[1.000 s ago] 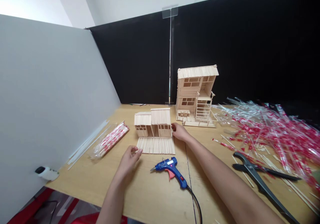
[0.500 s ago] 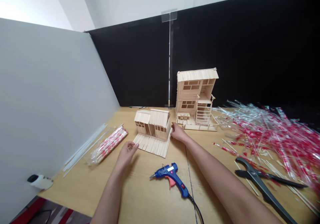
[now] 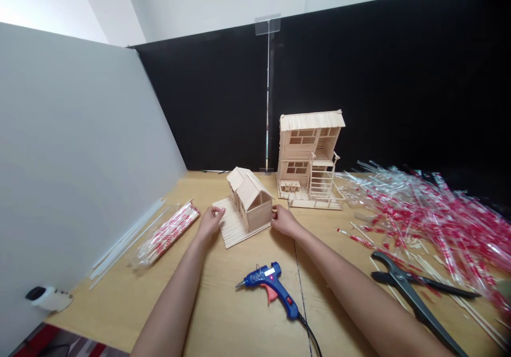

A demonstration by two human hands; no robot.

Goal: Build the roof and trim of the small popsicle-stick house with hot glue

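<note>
A small stick-built model house (image 3: pixel 251 200), with a pitched roof and a slatted base, sits turned at an angle on the table. At the left edge of its base, my left hand (image 3: pixel 211 222) is closed, thumb and fingers pinching the rim. My right hand (image 3: pixel 284 222) grips the house's right rear side with bent fingers; its fingertips are partly hidden behind the base corner. Nearer to me lies a blue glue gun (image 3: pixel 265 282) with an orange trigger, its nozzle pointing left. Behind stands a taller two-storey stick house (image 3: pixel 311 155) with a ladder and a fenced base.
A bag of wrapped sticks (image 3: pixel 170 232) and white glue sticks (image 3: pixel 123 245) lie on the left, with a white bottle (image 3: pixel 51 298) at the table edge. To the right are black-handled cutters (image 3: pixel 411 288) and a heap of red-and-clear wrappers (image 3: pixel 439 213). Black panels (image 3: pixel 211 107) stand behind.
The small house has been turned on the table, so its gable end now faces me and its slatted base points left. My left hand has moved up and slightly right with it.
</note>
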